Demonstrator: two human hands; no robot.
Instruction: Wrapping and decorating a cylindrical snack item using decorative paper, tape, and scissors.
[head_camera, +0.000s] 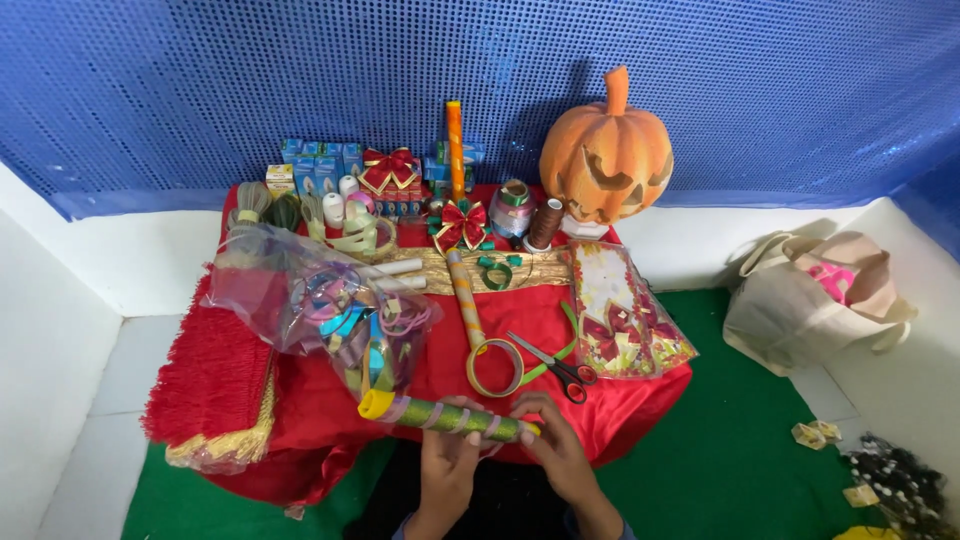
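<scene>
The person holds a green tube (445, 414) wrapped with ribbon, level at the near edge of the red cloth (640, 400). The left hand (447, 462) grips its middle; the right hand (555, 440) pinches the right end. The ribbon should stay tight, I think.

Both hands (505, 450) hold a green ribbon-wrapped tube (445, 413).

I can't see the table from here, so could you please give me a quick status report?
Left hand and right hand both grip the green wrapped tube. Tube held level at the table's near edge. Tape ring and scissors lie just beyond.
</scene>
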